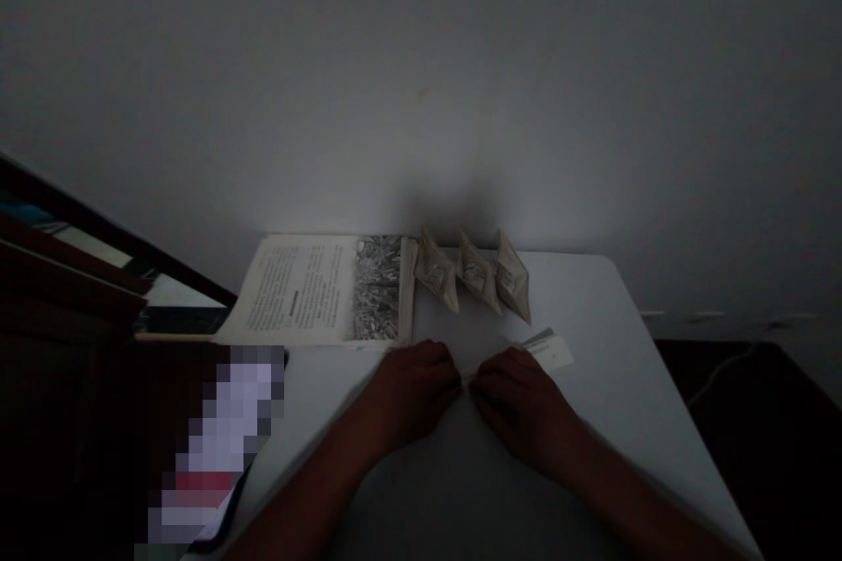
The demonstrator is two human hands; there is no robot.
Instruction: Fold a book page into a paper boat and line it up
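My left hand (421,390) and my right hand (523,403) meet over the white table (592,307), fingers closed on a thin pale piece of paper (467,377) that shows between them. My fingers hide most of it. Just beyond the right hand, a flat printed piece of paper (553,351) sticks out; whether it joins the held piece I cannot tell. Behind my hands stand three folded paper boats (438,272) in a row near the wall. An open book (296,289) with text and a dark picture lies left of them.
A lit phone (224,438), its screen blurred out, lies at the table's left edge beside my left forearm. A plain wall (421,88) rises behind the table. Dark wooden furniture (66,280) is at the left, and a pale cable (730,364) runs at the right.
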